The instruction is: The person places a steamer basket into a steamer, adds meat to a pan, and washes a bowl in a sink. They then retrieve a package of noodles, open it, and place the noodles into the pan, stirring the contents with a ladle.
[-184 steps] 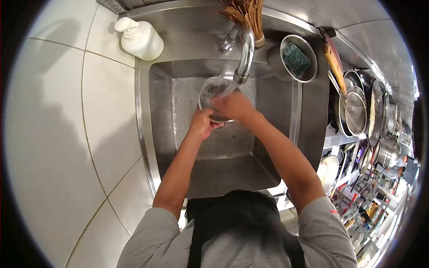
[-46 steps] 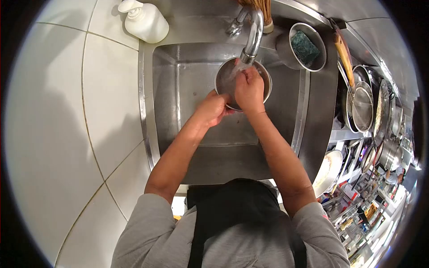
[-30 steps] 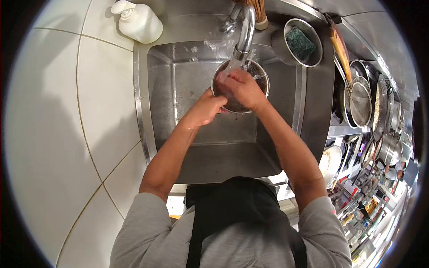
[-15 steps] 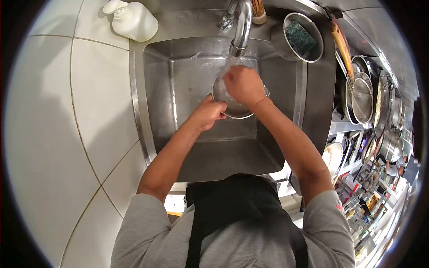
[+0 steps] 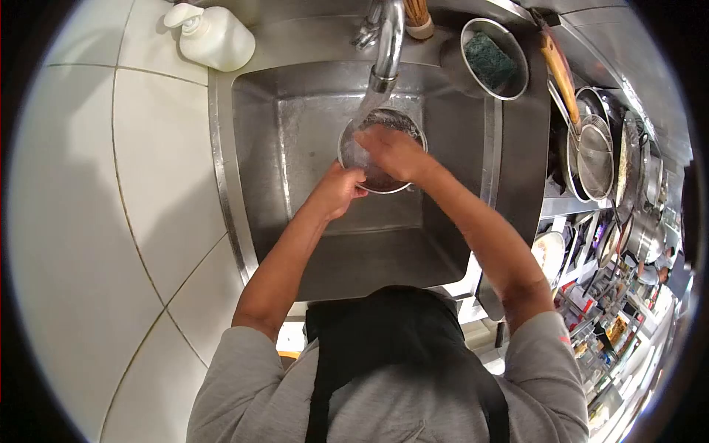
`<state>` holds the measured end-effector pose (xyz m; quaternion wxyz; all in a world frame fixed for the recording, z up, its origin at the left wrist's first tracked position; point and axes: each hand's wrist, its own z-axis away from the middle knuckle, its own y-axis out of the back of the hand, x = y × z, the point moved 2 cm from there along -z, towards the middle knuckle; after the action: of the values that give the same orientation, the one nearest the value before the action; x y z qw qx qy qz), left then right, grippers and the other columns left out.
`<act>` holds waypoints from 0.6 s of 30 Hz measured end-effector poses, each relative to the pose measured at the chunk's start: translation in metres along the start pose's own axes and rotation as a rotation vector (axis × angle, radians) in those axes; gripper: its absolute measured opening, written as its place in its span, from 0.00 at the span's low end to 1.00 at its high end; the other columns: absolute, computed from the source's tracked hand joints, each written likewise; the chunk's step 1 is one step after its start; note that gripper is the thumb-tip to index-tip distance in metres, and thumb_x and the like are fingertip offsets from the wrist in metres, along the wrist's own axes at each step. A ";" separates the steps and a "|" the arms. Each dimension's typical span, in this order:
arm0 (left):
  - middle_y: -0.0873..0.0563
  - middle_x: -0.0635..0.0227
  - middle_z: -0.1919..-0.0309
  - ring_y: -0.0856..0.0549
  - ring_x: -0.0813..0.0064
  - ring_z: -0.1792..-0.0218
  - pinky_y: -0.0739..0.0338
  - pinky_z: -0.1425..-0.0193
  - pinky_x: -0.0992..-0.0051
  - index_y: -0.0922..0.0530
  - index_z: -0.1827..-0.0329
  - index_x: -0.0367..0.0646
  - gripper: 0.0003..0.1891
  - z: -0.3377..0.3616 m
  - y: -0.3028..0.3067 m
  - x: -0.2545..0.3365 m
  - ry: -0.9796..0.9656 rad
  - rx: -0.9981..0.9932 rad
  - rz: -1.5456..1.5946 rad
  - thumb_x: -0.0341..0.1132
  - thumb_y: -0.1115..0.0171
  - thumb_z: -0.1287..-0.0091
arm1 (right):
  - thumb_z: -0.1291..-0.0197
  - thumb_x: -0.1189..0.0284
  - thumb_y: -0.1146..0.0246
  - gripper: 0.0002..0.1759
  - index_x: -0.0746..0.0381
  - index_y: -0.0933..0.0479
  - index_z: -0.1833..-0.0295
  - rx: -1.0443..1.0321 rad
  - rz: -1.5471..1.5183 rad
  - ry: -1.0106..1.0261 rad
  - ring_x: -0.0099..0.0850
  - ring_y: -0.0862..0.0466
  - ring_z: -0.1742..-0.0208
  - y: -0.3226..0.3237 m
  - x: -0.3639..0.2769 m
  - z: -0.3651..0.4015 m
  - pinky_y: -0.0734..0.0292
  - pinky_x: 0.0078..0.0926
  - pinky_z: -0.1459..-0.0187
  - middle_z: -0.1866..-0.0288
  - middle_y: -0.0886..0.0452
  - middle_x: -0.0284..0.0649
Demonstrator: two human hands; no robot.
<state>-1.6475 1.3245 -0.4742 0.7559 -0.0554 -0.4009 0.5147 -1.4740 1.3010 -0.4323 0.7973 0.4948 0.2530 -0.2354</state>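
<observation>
the bowl (image 5: 375,173) was in the upper middle of the sink (image 5: 347,267), below the tap. whether its base touched the sink floor could not be told. its wall looked like thin metal: probably stiff, not fragile, and light when drained. any water inside would add weight and could slop over if the bowl was tipped. the wet surface was likely slippery; the rim, pinched between thumb and fingers, appeared the surest place to take hold.

the left hand (image 5: 343,190) gripped the bowl at the near left of the rim, thumb uppermost. the right hand (image 5: 394,152) reached over the right side, fingers inside the bowl; whether they were closed on anything could not be told.

water (image 5: 366,105) ran from the tap (image 5: 387,60) down into the bowl, near the right fingertips.

beyond the sink basin, a soap bottle (image 5: 217,39) stood at the far left corner and a brush (image 5: 419,27) stood behind the tap. at the far right, a pot (image 5: 456,68) held a green sponge (image 5: 490,62).
</observation>
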 end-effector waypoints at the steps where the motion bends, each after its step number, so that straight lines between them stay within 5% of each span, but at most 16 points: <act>1: 0.15 0.69 0.51 0.16 0.71 0.54 0.21 0.50 0.65 0.23 0.41 0.41 0.18 -0.006 0.004 -0.004 -0.009 0.025 0.011 0.34 0.37 0.33 | 0.26 0.43 0.46 0.37 0.64 0.27 0.29 0.098 -0.329 -0.118 0.49 0.18 0.37 0.003 -0.012 0.000 0.27 0.39 0.35 0.34 0.21 0.59; 2: 0.15 0.69 0.52 0.15 0.71 0.54 0.21 0.51 0.65 0.23 0.41 0.40 0.19 -0.010 0.010 -0.008 -0.015 0.055 0.022 0.35 0.36 0.33 | 0.25 0.41 0.49 0.40 0.66 0.29 0.27 0.193 -0.662 -0.233 0.51 0.21 0.32 0.004 -0.022 0.003 0.30 0.39 0.30 0.31 0.23 0.61; 5: 0.16 0.71 0.62 0.18 0.74 0.62 0.22 0.56 0.69 0.20 0.49 0.42 0.14 -0.007 0.021 0.005 -0.127 -0.005 0.076 0.29 0.41 0.38 | 0.23 0.37 0.58 0.47 0.70 0.35 0.23 -0.013 -0.637 -0.229 0.55 0.31 0.23 -0.010 -0.053 0.027 0.40 0.40 0.22 0.25 0.30 0.63; 9: 0.17 0.70 0.62 0.19 0.74 0.63 0.26 0.61 0.69 0.21 0.48 0.43 0.16 -0.004 0.021 0.002 0.069 0.141 -0.038 0.29 0.41 0.41 | 0.28 0.51 0.42 0.33 0.68 0.29 0.32 -0.182 0.069 -0.324 0.55 0.24 0.31 0.006 -0.043 0.024 0.31 0.45 0.28 0.36 0.23 0.59; 12: 0.17 0.70 0.67 0.20 0.75 0.66 0.26 0.62 0.71 0.20 0.57 0.41 0.08 -0.001 0.013 -0.006 0.104 0.072 0.010 0.29 0.38 0.39 | 0.33 0.59 0.37 0.29 0.66 0.29 0.34 0.267 0.315 -0.028 0.57 0.20 0.35 0.004 -0.025 0.013 0.24 0.48 0.35 0.39 0.23 0.60; 15: 0.22 0.72 0.73 0.25 0.76 0.74 0.29 0.67 0.69 0.22 0.65 0.42 0.03 -0.008 0.003 0.001 0.047 0.126 0.078 0.27 0.40 0.40 | 0.39 0.68 0.33 0.29 0.64 0.30 0.33 0.237 0.192 -0.094 0.59 0.17 0.41 -0.019 -0.024 0.000 0.20 0.49 0.40 0.38 0.25 0.58; 18: 0.23 0.72 0.75 0.26 0.76 0.76 0.30 0.68 0.69 0.23 0.66 0.43 0.02 -0.012 0.020 -0.004 0.023 0.147 -0.055 0.27 0.41 0.41 | 0.38 0.67 0.35 0.22 0.62 0.24 0.39 -0.304 0.163 -0.255 0.59 0.15 0.47 -0.028 -0.010 -0.012 0.19 0.51 0.43 0.40 0.22 0.58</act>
<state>-1.6544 1.3343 -0.4946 0.7762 0.0056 -0.3546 0.5212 -1.5011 1.3018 -0.4493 0.9049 0.3537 0.1416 -0.1898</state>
